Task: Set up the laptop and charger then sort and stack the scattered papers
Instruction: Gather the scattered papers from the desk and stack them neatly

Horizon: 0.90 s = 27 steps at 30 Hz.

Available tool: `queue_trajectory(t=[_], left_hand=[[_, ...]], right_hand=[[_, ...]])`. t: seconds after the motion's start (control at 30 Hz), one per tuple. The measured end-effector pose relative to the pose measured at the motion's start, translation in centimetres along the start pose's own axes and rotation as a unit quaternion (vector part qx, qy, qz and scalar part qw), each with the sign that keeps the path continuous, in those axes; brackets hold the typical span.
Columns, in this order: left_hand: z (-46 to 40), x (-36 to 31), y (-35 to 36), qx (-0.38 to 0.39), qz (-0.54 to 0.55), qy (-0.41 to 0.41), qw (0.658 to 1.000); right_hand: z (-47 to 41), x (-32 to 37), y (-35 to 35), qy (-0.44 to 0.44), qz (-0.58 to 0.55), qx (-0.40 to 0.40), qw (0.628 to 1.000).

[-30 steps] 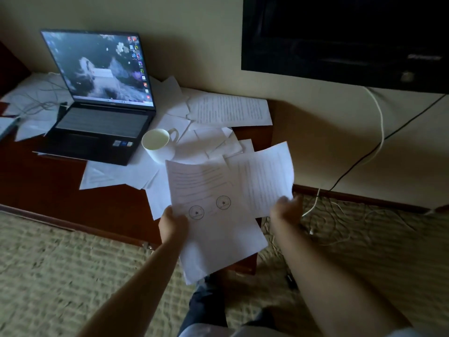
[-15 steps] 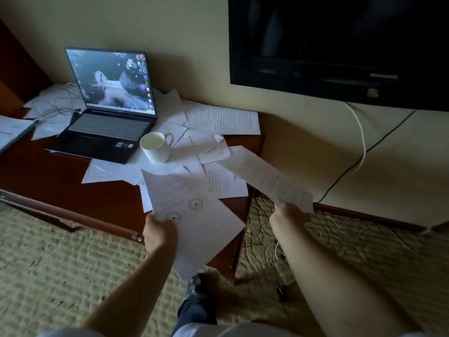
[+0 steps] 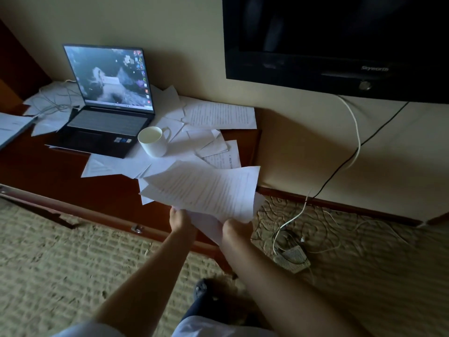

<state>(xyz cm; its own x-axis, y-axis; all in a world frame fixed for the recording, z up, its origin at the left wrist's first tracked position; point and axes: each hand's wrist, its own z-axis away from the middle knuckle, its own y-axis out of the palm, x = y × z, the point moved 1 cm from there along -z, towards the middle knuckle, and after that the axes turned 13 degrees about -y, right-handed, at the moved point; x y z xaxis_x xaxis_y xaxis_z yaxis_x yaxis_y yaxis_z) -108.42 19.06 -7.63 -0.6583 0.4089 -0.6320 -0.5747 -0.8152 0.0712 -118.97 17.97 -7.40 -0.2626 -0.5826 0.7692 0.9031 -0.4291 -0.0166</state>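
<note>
The left hand [image 3: 181, 218] and the right hand [image 3: 237, 227] sit close together at the near edge of a small bundle of sheets [image 3: 204, 190], each gripping it from below with fingers curled under the paper, so the pages fan out forward and tilt up toward the wall. Holding them by one edge like this looks like a way to square them into one stack; the sheets are not yet aligned, their corners splaying at the left and right.

Just beyond the bundle, the wooden desk [image 3: 73, 181] carries the rest of the scattered papers [image 3: 170, 152], overlapping loosely in a drift that runs from the front edge to the wall. A white cup [image 3: 153, 141] stands on top of them, just beside the laptop's front right corner (it will likely need lifting before the pages under it can be gathered). The laptop [image 3: 107, 110] is open and lit, standing upright at the back left of the desk, with more sheets under and behind it and thin cables [image 3: 54, 100] trailing over the paper at its left; whether one of these is the charger lead I cannot tell.

Further right, on the carpet, a power strip [image 3: 291, 260] lies with cords running up the wall to the dark television [image 3: 340, 45].
</note>
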Motion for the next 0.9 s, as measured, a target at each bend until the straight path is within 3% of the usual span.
queue_trajectory(t=[0.13, 0.23, 0.33, 0.53, 0.6, 0.7, 0.9], left_hand=[[-0.1, -0.4, -0.3, 0.029, 0.026, -0.005, 0.999], [-0.8, -0.5, -0.7, -0.006, -0.051, 0.027, 0.998], [-1.6, -1.0, -1.4, -0.050, -0.067, 0.020, 0.996], [-2.3, -1.3, -1.6, -0.049, -0.091, 0.036, 0.994], [-2.1, -1.6, -1.8, -0.072, -0.147, 0.082, 0.983], [-1.8, -2.5, -2.7, -0.102, -0.227, 0.141, 0.958], [-3.3, -5.0, -4.3, -0.158, -0.331, 0.131, 0.921]], right_hand=[[1.0, -0.5, 0.2, 0.062, -0.120, 0.065, 0.989], [-0.1, -1.2, 0.6, -0.006, 0.084, 0.035, 0.996], [-1.6, -0.9, 0.0, -0.062, 0.173, 0.002, 0.983], [-1.3, -2.2, -0.1, 0.021, 0.132, 0.185, 0.973], [-1.9, -2.6, 0.4, -0.020, 0.169, 0.162, 0.972], [-3.5, -1.0, 0.4, -0.096, 0.300, 0.033, 0.949], [-6.3, 1.4, 3.1, -0.162, 0.340, 0.058, 0.924]])
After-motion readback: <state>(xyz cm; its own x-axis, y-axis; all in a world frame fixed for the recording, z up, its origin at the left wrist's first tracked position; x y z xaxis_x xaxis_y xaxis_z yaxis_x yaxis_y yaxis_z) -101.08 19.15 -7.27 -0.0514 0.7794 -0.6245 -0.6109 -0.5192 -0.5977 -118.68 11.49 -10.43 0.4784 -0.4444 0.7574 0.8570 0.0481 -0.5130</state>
